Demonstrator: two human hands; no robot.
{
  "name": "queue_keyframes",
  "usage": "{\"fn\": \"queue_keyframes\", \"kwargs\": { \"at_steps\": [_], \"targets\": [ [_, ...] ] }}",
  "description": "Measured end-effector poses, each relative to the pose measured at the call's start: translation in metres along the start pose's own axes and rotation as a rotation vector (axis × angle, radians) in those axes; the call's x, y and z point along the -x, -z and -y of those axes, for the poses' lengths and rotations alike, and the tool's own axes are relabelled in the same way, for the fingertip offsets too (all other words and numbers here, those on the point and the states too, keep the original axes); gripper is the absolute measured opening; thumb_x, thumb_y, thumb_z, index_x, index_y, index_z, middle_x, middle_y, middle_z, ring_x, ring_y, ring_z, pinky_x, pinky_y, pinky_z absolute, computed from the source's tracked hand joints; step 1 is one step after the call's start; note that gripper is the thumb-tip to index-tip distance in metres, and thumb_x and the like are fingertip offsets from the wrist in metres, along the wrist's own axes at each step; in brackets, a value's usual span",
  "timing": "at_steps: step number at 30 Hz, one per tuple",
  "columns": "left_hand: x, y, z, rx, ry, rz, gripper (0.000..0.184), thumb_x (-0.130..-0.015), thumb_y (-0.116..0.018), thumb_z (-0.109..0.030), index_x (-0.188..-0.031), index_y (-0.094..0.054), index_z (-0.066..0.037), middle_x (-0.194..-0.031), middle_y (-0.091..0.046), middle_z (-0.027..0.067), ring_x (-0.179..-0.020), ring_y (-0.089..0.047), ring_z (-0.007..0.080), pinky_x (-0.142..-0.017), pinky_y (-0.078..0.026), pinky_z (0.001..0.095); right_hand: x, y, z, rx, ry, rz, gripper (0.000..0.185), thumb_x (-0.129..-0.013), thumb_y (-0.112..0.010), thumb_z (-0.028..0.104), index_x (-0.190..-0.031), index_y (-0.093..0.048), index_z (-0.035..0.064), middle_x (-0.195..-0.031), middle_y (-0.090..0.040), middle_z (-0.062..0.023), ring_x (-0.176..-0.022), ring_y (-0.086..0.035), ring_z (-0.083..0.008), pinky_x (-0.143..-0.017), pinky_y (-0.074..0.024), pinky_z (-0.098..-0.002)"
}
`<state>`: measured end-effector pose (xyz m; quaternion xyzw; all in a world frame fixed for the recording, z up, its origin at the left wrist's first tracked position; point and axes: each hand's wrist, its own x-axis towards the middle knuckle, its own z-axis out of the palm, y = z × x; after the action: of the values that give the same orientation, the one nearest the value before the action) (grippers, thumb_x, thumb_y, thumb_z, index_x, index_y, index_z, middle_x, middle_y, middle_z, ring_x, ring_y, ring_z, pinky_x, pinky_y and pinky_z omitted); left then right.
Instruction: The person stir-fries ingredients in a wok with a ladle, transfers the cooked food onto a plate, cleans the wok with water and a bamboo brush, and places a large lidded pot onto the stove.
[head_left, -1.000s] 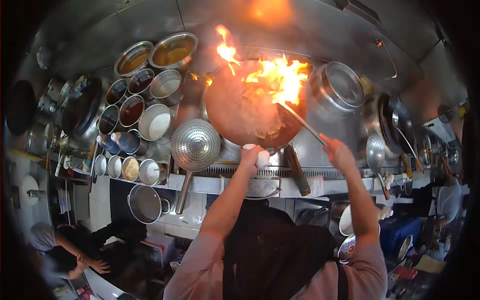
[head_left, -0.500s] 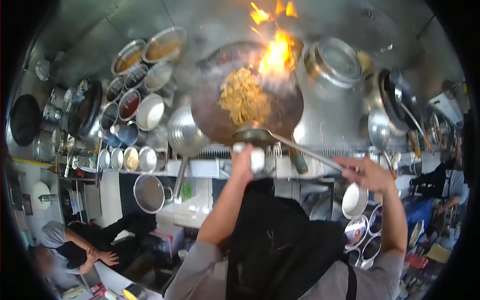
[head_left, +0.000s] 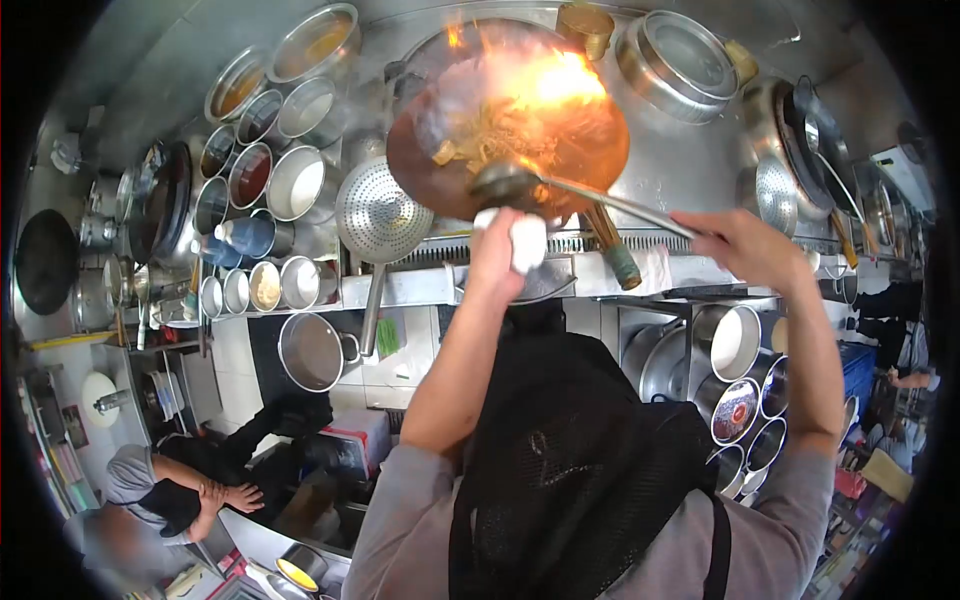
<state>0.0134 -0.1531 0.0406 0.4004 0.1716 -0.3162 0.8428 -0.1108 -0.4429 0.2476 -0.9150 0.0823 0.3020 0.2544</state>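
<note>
My left hand (head_left: 490,262) is wrapped around a folded white cloth (head_left: 528,243) at the near rim of a large wok (head_left: 420,180). The handle or rim under the cloth is hidden. In my right hand (head_left: 745,250) is the long metal shaft of a ladle (head_left: 505,183); its dark bowl is at the wok's near side, in front of the food. Browned pieces of food (head_left: 490,145) lie in the wok, partly hidden by smoke and glare. Bright flames (head_left: 560,80) flare over the wok's far right part.
A perforated strainer (head_left: 383,212) lies left of the wok, beside several metal pots of sauces (head_left: 250,175). A bamboo brush (head_left: 612,250) leans at the near right. Stacked metal basins (head_left: 680,65) stand at the back right. Another person (head_left: 170,490) is at the lower left.
The flames have spread wider and lower across the food. The heaped food now looks flatter and more scattered. Wok, ladle and both hands appear higher in view, which has also shifted.
</note>
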Motion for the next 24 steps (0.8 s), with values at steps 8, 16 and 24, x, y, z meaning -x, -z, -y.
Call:
{"fn": "queue_keyframes", "kwargs": {
  "at_steps": [8, 16, 24],
  "targets": [
    [0.038, 0.067, 0.061, -0.14, -0.058, -0.022, 0.034, -0.091, -0.067, -0.005, -0.125, -0.064, -0.004, -0.103, -0.071, 0.0088, -0.09, -0.073, 0.0237, -0.076, -0.062, 0.0383, -0.006, -0.039, -0.017, 0.073, 0.363, -0.249, 0.048, -0.101, -0.066, 0.019, -0.148, -0.061, 0.0126, -0.099, -0.072, -0.0286, -0.091, -0.072, -0.0447, -0.084, -0.0534, -0.051],
    [-0.033, 0.058, 0.042, -0.182, -0.082, 0.024, 0.012, -0.095, -0.067, -0.015, -0.103, -0.063, -0.007, -0.091, -0.07, 0.0085, -0.078, -0.071, 0.0208, -0.066, -0.059, 0.0378, -0.081, -0.064, -0.018, 0.131, 0.231, -0.416, 0.045, -0.103, -0.064, 0.021, -0.146, -0.062, 0.0107, -0.105, -0.071, -0.0301, -0.095, -0.071, -0.045, -0.083, -0.0548, -0.0509],
    [0.017, 0.072, 0.035, -0.081, 0.026, -0.045, 0.027, -0.092, -0.069, -0.006, -0.118, -0.06, -0.007, -0.099, -0.068, 0.0067, -0.087, -0.072, 0.0217, -0.07, -0.061, 0.0382, -0.022, -0.163, 0.019, -0.274, 0.07, -0.752, 0.049, -0.104, -0.062, 0.011, -0.153, -0.052, 0.0062, -0.122, -0.069, -0.0324, -0.114, -0.067, -0.0505, -0.103, -0.053, -0.0483]
  ]
}}
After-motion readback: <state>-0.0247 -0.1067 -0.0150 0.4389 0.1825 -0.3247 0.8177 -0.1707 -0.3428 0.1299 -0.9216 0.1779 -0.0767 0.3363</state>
